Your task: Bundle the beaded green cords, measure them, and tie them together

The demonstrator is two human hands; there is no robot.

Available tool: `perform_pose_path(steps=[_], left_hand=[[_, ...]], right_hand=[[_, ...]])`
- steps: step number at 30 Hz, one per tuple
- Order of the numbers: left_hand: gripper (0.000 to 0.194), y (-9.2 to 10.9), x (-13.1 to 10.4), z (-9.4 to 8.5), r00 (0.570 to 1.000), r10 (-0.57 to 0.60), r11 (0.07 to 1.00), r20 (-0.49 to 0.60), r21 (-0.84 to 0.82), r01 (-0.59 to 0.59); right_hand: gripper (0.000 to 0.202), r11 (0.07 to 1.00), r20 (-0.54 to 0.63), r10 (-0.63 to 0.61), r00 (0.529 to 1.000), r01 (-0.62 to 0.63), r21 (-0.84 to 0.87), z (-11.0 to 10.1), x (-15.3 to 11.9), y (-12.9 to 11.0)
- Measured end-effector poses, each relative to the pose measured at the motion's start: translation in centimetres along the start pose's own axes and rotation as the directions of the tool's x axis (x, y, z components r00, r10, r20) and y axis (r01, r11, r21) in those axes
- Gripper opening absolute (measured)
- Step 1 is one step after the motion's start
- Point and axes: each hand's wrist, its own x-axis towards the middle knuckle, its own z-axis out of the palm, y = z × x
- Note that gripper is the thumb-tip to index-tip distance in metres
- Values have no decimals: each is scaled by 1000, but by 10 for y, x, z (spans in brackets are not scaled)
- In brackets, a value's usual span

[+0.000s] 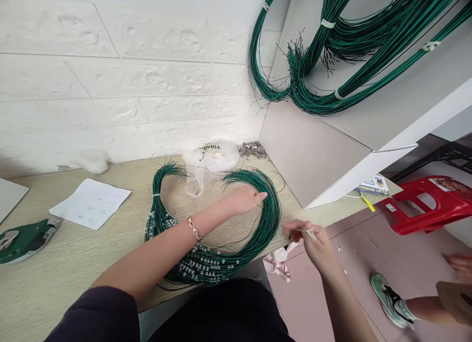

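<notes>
Two hands are seen over a wooden bench [73, 263], and going left to right, a green tape dispenser [22, 239] and a sheet of paper [90, 203] sit well off to the left, untouched. Next comes the big horseshoe-shaped green wire bundle [206, 263], laid flat with its open ends pointing away toward the wall and its white-tagged bend nearest the body. The left hand [245, 200] is stretched across it, fingers loosely together and flat, fingertips touching the bundle's right arm, so that's clearly the nearer hand. The right hand [313, 241] is kept just past the bench edge, fingers pinched on a small pale piece [309, 231], which can't really be made out.
</notes>
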Motion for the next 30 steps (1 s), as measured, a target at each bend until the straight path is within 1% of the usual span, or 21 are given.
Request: perform_pose_path(steps=[2,3,4,5,7,8,10,11,12,13,14,15,16,18,21,22,24,26,27,28,30], left_hand=[[64,15,-19,-3,999,28,961,-24,276,-21],[69,24,-31,-1,1000,2,931,-14,364,4],[75,32,-43,3,997,-52,910,51,414,26],[80,39,-55,9,981,-125,888,146,458,45],[84,48,-77,25,950,-201,823,241,568,30],[78,49,-85,34,944,-214,778,251,628,9],[42,45,-95,47,957,-198,709,210,706,-8],[28,42,-98,51,965,-182,695,188,719,-9],[25,39,-100,53,970,-168,700,177,714,-9],[25,37,-100,52,969,-158,720,190,693,-19],[25,36,-101,48,964,-145,751,221,659,-38],[23,37,-101,43,958,-130,784,256,618,-59],[21,38,-102,37,952,-116,814,283,577,-72],[21,44,-105,22,951,-90,855,296,512,-78],[22,51,-111,4,963,-101,868,250,495,-37],[22,52,-113,1,964,-106,861,242,508,-33],[23,52,-117,0,966,-106,832,237,552,-45],[31,50,-120,2,971,-71,799,229,596,-82],[35,48,-121,4,973,-45,785,228,610,-107],[36,47,-122,6,974,-16,775,228,618,-131],[32,44,-123,10,972,24,768,234,618,-168]], right_hand=[[64,998,78,39,996,-43,39,-1,-17,11],[64,996,124,59,991,-66,56,-1,-24,17],[65,993,182,83,980,-98,73,0,-29,22],[66,987,251,112,962,-137,86,2,-32,27],[63,966,400,182,898,-239,99,9,-36,35],[59,950,470,216,856,-295,100,15,-36,38],[43,914,572,263,777,-390,109,29,-37,41],[36,892,611,279,741,-436,121,38,-37,41],[34,866,651,287,703,-481,138,46,-37,40],[36,838,689,282,668,-521,162,54,-38,38],[39,809,716,266,645,-553,198,61,-39,35],[41,779,736,239,633,-577,243,67,-41,31],[41,750,749,209,629,-594,289,73,-43,27],[38,691,744,168,647,-615,379,80,-46,16],[31,596,701,190,687,-648,473,84,-47,-2],[30,569,670,210,712,-646,509,84,-47,-8],[28,521,582,238,778,-608,599,82,-44,-18],[32,479,503,233,832,-549,685,80,-40,-24],[34,457,480,223,848,-526,718,80,-39,-26],[35,434,474,212,854,-517,738,79,-37,-27],[36,395,479,211,852,-523,755,77,-33,-26]])
